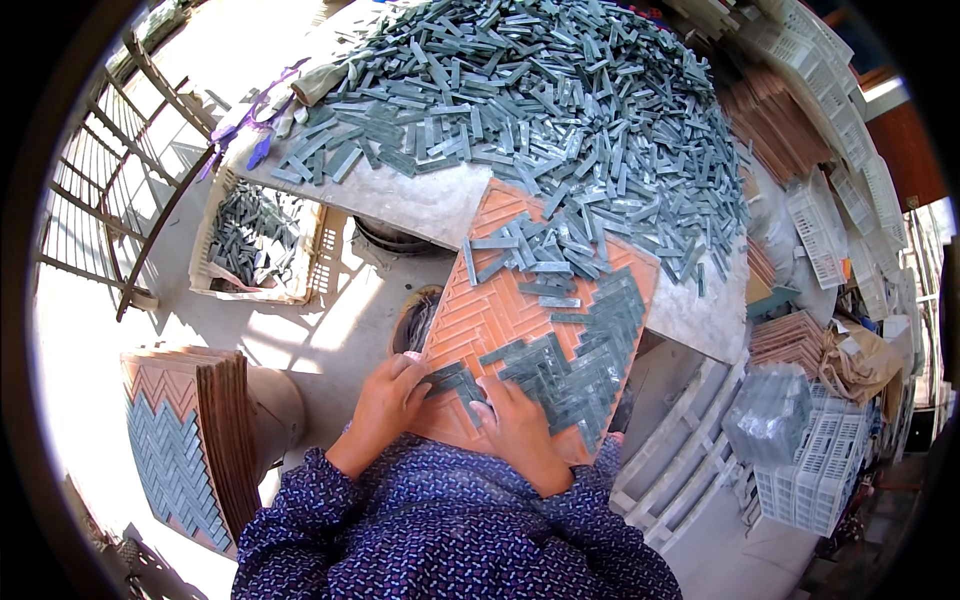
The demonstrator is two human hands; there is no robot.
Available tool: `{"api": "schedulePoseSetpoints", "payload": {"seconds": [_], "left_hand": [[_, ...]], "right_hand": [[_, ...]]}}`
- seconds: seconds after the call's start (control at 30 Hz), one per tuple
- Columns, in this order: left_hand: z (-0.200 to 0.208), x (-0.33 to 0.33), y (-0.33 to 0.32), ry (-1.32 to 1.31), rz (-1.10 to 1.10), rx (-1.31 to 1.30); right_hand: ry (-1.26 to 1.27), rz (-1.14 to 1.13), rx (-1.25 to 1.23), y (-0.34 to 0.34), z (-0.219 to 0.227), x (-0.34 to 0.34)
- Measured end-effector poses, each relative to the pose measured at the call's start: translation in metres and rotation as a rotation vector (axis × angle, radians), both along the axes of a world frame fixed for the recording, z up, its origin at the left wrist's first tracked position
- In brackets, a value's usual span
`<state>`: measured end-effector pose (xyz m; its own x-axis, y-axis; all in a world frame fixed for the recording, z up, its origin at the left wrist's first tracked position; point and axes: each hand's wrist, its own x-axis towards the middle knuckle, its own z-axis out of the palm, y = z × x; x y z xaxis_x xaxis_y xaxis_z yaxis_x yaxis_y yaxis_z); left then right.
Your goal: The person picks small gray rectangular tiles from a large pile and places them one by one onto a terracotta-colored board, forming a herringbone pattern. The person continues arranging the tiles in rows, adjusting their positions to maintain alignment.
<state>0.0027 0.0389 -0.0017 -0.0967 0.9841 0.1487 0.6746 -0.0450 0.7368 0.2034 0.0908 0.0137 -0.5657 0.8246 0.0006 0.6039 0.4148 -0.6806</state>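
An orange herringbone mould board [500, 300] leans from my lap up onto the table edge. Grey-green rectangular tile strips [585, 365] fill its right and lower part, and loose strips [545, 255] lie heaped on its upper part. My left hand [385, 405] rests at the board's lower left corner with its fingertips on a few strips [447, 378]. Beside it, my right hand [520, 430] presses fingers down on strips near the bottom edge. Neither hand lifts anything clear of the board.
A big heap of the same grey-green strips [540, 100] covers the marble-like table [420, 205]. A crate of strips [255, 240] stands on the floor at left. Stacked filled boards [195, 440] stand at lower left. White plastic crates [815, 470] and more boards crowd the right.
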Motion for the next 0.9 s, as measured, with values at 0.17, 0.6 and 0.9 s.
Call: {"api": "schedulePoseSetpoints", "payload": {"seconds": [0.17,0.6,0.9], "left_hand": [[-0.005,0.003,-0.001,0.051,-0.023,0.061],[-0.012,0.004,0.008,0.011,-0.061,0.147],[0.004,0.020,0.012,0.243,-0.217,0.266]], "right_hand": [[-0.004,-0.021,0.082,0.003,-0.004,-0.005],[0.027,-0.057,0.235,0.026,0.002,-0.005],[0.097,0.083,0.434,0.068,0.006,-0.006]]}}
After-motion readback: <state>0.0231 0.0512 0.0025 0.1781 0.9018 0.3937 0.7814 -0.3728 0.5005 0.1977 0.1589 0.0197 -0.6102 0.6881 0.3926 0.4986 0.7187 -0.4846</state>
